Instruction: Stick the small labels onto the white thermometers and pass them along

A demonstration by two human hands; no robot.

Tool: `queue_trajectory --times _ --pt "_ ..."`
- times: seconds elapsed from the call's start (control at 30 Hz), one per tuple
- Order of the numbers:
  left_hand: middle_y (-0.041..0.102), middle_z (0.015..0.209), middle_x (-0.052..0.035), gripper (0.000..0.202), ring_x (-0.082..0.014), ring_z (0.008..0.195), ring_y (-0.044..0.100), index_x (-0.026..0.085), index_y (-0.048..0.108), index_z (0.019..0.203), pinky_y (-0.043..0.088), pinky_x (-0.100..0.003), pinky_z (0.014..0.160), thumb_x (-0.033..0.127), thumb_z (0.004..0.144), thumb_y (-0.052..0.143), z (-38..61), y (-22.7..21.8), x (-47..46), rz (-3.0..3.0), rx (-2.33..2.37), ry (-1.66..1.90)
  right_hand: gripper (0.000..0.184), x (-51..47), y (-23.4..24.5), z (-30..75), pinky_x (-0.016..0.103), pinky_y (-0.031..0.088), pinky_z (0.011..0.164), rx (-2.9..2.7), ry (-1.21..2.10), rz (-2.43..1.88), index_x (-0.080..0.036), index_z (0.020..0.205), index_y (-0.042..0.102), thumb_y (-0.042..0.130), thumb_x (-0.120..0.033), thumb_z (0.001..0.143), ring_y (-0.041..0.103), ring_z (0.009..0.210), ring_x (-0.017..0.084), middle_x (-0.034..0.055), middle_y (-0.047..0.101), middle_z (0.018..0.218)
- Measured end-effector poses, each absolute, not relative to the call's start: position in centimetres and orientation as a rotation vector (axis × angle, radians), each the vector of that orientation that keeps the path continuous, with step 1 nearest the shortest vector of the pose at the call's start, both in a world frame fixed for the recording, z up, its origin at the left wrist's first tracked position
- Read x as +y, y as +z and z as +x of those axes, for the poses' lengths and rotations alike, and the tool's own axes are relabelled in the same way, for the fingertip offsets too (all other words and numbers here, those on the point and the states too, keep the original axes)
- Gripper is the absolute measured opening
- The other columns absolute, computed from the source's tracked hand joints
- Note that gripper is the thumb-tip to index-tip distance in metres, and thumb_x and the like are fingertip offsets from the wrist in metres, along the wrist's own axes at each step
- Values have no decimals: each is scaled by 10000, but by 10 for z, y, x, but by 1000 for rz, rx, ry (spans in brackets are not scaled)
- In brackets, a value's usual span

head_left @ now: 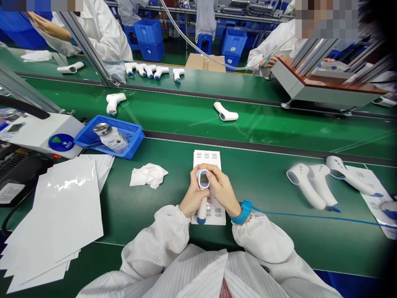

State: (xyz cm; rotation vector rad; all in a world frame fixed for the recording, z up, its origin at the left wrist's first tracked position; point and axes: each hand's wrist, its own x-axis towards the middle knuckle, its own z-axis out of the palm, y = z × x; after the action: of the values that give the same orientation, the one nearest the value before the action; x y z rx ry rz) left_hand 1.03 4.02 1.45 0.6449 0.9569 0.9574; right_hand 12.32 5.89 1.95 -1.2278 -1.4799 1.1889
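Observation:
A white infrared forehead thermometer [202, 198] with a blue end stands upright in my grip, its small dark display facing up. My left hand [192, 193] wraps its lower side, and my right hand [221, 188] presses over its upper side, with the fingers near the display. Under both hands lies a white sheet of printed labels [207, 159] on the green conveyor belt [266, 186]. A blue wrist strap [243, 212] circles my right wrist, and its thin blue cord runs off to the right. A crumpled white cloth [149, 175] lies to the left of my left hand.
Several white thermometers [307, 186] lie on a paper sheet at right. A blue tray [108, 142] holds a metal-capped bottle [111, 137]. White sheets [52, 219] are stacked at left. Further belts carry more thermometers [226, 111], with co-workers' hands [272, 61] and blue crates [148, 38] beyond.

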Motion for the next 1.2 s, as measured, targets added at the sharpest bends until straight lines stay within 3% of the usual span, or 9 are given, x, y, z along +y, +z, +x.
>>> queue_trajectory --times 0.13,0.27,0.37,0.5,0.63,0.77,0.93,1.0,1.2 --pt "556 1100 -38 949 -109 688 566 321 209 1414 431 -206 521 33 597 599 10 15 41 633 956 928 424 55 18 130 371 340 1127 -1427 1460 -1076 -288 1279 519 556 -284 856 435 1331 204 19 483 1422" --pt "492 1295 -90 966 -177 1005 582 287 207 1433 502 -248 754 54 626 685 8 20 39 688 916 989 657 48 16 135 392 362 1115 -1325 1534 -1159 -292 1332 424 715 -344 746 427 1335 228 57 412 1461" --pt "533 1209 -65 1045 -187 966 597 336 130 1457 510 -313 818 60 624 697 4 30 39 632 880 1074 742 34 19 134 410 437 1038 -1309 1629 -1226 -275 1402 315 685 -430 778 486 1275 245 111 389 1465" --pt "574 1028 -8 1067 -202 922 602 427 65 1461 507 -355 795 29 621 590 -3 49 48 550 833 1108 713 21 28 130 410 510 903 -1482 1730 -1225 -293 1450 218 603 -394 857 616 1067 234 95 547 1318" --pt "510 1236 -52 1040 -225 1200 481 349 56 1494 342 -390 1050 58 653 594 -8 54 59 774 897 1135 316 57 29 141 380 507 815 -1752 1312 -1417 -243 1186 498 520 -356 892 638 973 255 64 662 1099" --pt "456 1269 -89 831 -239 1293 380 294 201 1477 243 -405 1101 131 743 556 -19 46 57 941 1038 988 322 148 24 177 328 475 648 -1909 552 -2045 -196 1148 477 446 -424 923 656 796 258 84 678 904" --pt "464 1222 -88 550 -249 1132 483 286 418 1355 350 -399 977 210 814 490 -32 36 42 921 1100 821 456 261 30 205 476 405 894 -1871 114 -2191 -15 1232 452 534 -316 899 421 1236 413 334 433 1322" --pt "470 1178 -81 500 -238 1080 499 271 465 1311 371 -380 939 221 814 484 -33 36 39 926 1110 811 464 291 32 196 484 399 945 -1959 73 -2147 -27 1240 480 594 -295 878 389 1273 399 306 421 1357" --pt "514 1124 -85 410 -237 1055 523 233 537 1230 384 -381 955 218 826 470 -34 34 38 987 1138 795 344 332 30 139 441 523 884 -2256 83 -1915 -171 1226 554 573 -333 924 604 1052 220 88 580 1237"
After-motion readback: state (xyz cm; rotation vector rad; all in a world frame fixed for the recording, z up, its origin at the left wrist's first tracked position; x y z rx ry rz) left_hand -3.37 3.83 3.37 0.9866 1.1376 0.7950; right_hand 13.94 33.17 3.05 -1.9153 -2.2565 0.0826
